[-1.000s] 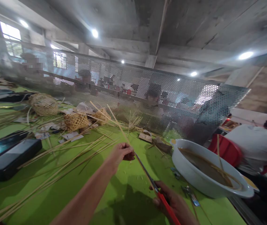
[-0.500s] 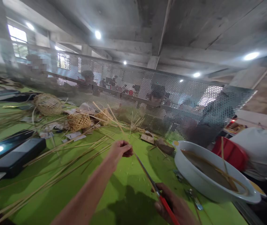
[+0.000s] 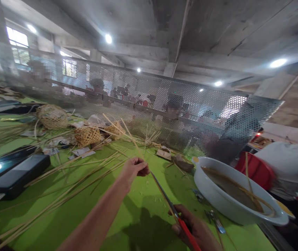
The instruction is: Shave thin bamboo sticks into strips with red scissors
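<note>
Near the frame's centre, a pale strip (image 3: pixel 133 140) is pinched by the left hand (image 3: pixel 138 166), fingertips nearly together, apparently to steady it along the metal blade (image 3: pixel 164 192). At lower right, the red handle (image 3: pixel 188 233) is gripped by the curled right hand (image 3: pixel 200 229), presumably for control.

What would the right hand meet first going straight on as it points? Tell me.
Most likely the left hand, straight ahead along the red-handled tool; depth is unclear.

The hands (image 3: pixel 135 167) are bare, as is the long left forearm (image 3: pixel 103 209), which tapers toward a slim wrist (image 3: pixel 127 182).
</note>
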A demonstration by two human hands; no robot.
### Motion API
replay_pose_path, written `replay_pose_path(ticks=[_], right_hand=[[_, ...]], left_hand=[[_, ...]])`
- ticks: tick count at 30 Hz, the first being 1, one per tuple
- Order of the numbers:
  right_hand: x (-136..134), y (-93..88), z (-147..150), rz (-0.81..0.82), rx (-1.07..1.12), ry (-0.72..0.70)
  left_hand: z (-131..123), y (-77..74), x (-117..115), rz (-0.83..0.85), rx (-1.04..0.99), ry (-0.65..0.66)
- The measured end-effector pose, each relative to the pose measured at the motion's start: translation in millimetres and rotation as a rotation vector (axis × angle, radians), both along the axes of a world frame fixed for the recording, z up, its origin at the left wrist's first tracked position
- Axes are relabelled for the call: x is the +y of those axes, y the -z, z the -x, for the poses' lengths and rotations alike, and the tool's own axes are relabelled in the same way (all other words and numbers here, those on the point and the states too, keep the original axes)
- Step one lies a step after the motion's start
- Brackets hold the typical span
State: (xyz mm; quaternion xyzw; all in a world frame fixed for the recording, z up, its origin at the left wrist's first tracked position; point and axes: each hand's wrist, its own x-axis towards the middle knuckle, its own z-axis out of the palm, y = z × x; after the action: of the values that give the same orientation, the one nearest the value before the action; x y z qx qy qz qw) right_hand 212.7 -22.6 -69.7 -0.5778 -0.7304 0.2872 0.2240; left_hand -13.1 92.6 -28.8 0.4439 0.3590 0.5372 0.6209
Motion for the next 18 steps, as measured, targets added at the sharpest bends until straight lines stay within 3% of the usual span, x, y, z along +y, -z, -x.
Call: replay_pose_path(ticks=[5,18], right_hand=[[0.6,1.7,-1.8,-0.081,-0.060,0.020],[4.5,4.5,-4.4,-0.011,-0.005,0.059]], left_hand=[[-5.3,-2.1,-4.4,0.029,0.012,0.023],[-0.4,-2.1,-2.9,0.022,0.011,0.045]])
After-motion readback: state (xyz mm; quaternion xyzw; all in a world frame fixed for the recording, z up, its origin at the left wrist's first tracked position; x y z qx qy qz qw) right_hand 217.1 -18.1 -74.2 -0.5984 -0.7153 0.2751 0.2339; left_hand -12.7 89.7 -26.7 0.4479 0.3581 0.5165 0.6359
